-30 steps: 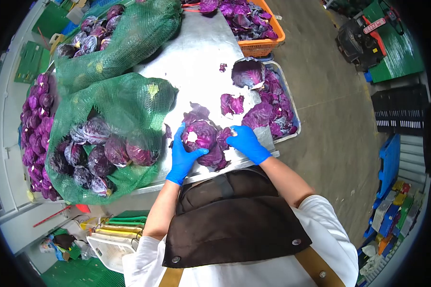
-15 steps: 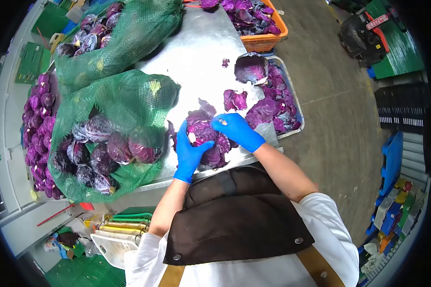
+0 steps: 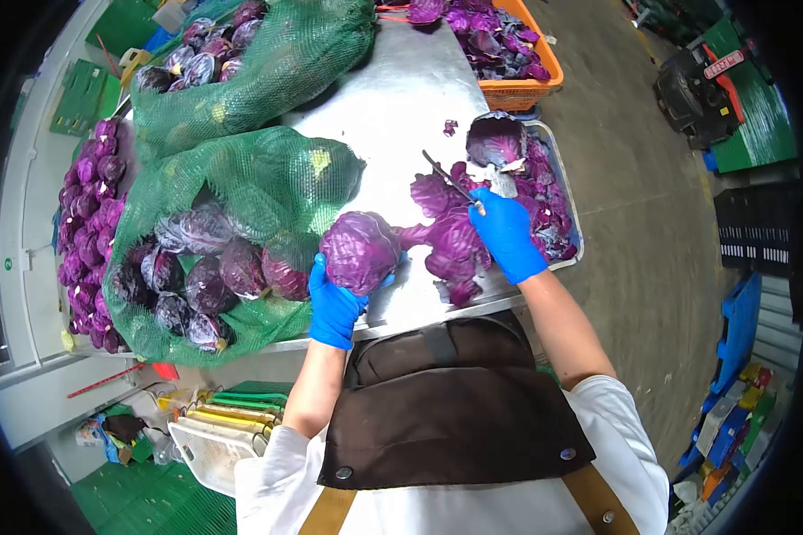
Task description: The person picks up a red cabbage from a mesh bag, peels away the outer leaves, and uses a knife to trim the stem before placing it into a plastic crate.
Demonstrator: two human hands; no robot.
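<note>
- Cupping the round purple cabbage (image 3: 360, 253) from below and from its near side, the left hand (image 3: 336, 308) was curved around it at the front part of the metal surface (image 3: 401, 98).
- The right hand (image 3: 509, 234) was closed around a thin, dark tool (image 3: 448, 176), probably a knife, though its grip was partly hidden by the fingers; the tool's far end pointed away from the person and toward the left.
- Loose purple leaves (image 3: 455, 245) lay in a cluster between the cabbage and the right hand, some of them beneath the tool.
- To the left of the cabbage was a green net bag (image 3: 241, 160) with darker cabbages inside, and a second net bag (image 3: 285, 71) lay beyond it.
- A large, dark outer leaf (image 3: 497, 141) sat at the right side, by a leaf-filled bin (image 3: 569, 187).
- Farther off, an orange crate (image 3: 519, 93) held more purple leaves.
- Many smaller purple cabbages (image 3: 85, 223) were heaped at the far left.
</note>
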